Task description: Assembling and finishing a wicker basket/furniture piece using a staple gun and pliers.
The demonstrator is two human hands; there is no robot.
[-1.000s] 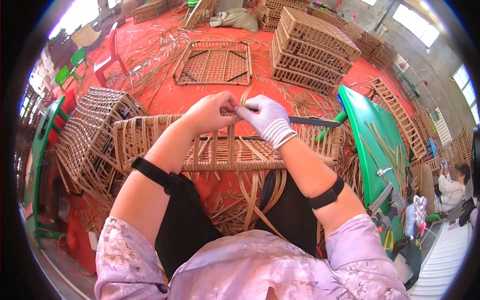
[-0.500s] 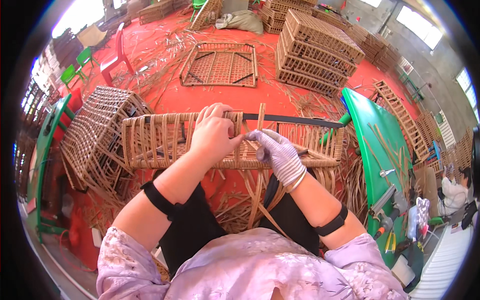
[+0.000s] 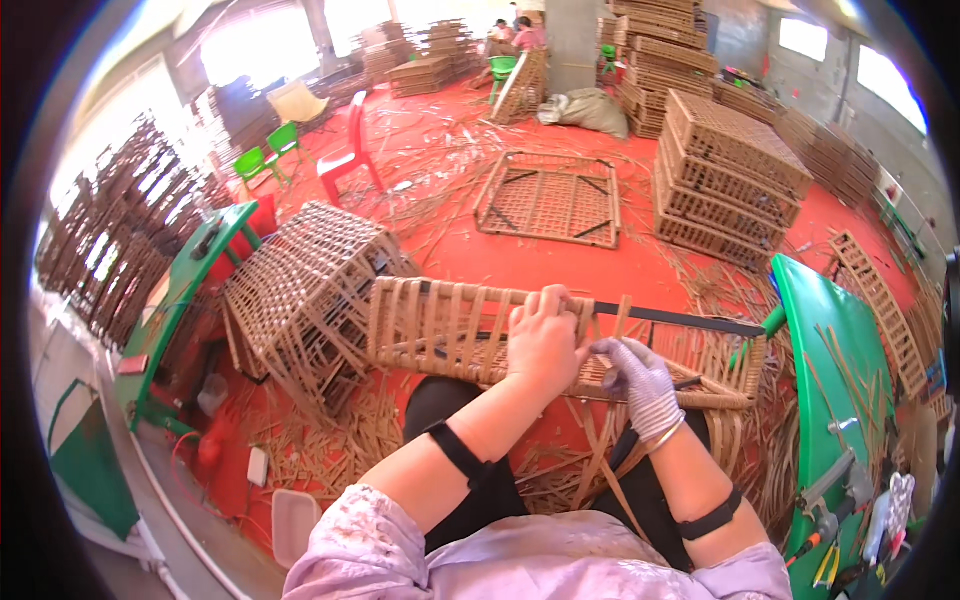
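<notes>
A long wicker frame (image 3: 455, 330) lies across my lap, its left part woven with tan strips. Toward its right end a black bar (image 3: 690, 321) is bare along the upper edge. My bare left hand (image 3: 540, 342) is closed over that upper edge near the middle, its fingertips curled over the far side. Just right of it, my right hand (image 3: 645, 385), in a striped pale glove, has its fingers bent together at an upright tan strip (image 3: 624, 312) and appears to pinch it. More strips (image 3: 605, 450) hang loose below the frame.
A woven basket-like piece (image 3: 310, 280) stands at left. A flat frame (image 3: 550, 203) lies on the red floor ahead, near stacked frames (image 3: 730, 180). On the right, a green table (image 3: 835, 350) holds strips and tools. A red chair (image 3: 348, 160) stands beyond.
The view has swung left and up, so the scene sits farther right and lower. Both hands stay at the same part of the frame, with the strip still upright between them.
</notes>
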